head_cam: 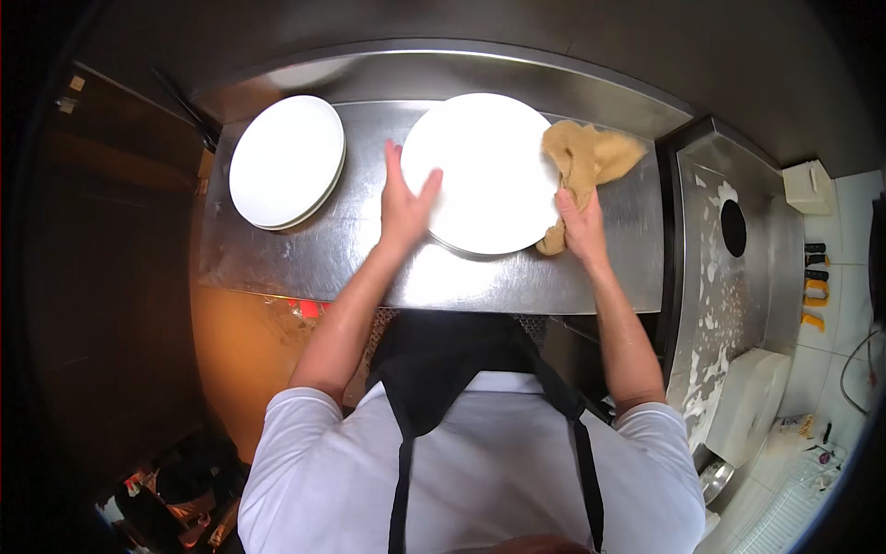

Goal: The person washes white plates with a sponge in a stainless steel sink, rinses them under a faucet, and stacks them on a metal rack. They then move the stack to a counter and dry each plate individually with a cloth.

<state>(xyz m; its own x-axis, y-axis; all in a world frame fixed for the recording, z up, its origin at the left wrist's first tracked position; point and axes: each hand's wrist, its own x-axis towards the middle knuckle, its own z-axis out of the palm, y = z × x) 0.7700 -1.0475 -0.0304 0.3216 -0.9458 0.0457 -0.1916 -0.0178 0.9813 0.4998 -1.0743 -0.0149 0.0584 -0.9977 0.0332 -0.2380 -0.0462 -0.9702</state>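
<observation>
A stack of large round white plates (484, 173) lies before me on a stainless steel counter (311, 266). My left hand (408, 204) is at the stack's left rim, fingers apart, thumb over the top plate; it looks slightly blurred. In my right hand (580, 218) is a tan cloth (573, 152), gripped at the right rim of the plates. The cloth's far corner flares out to the right and is blurred. Another stack of white plates (287, 163) sits at the counter's left end.
A raised steel backsplash (443, 69) runs behind the counter. To the right, past a dark gap, stands a steel sink surface (713, 277) with foam and a round dark hole (734, 228). Knives with black and yellow handles (817, 284) are by the tiled wall.
</observation>
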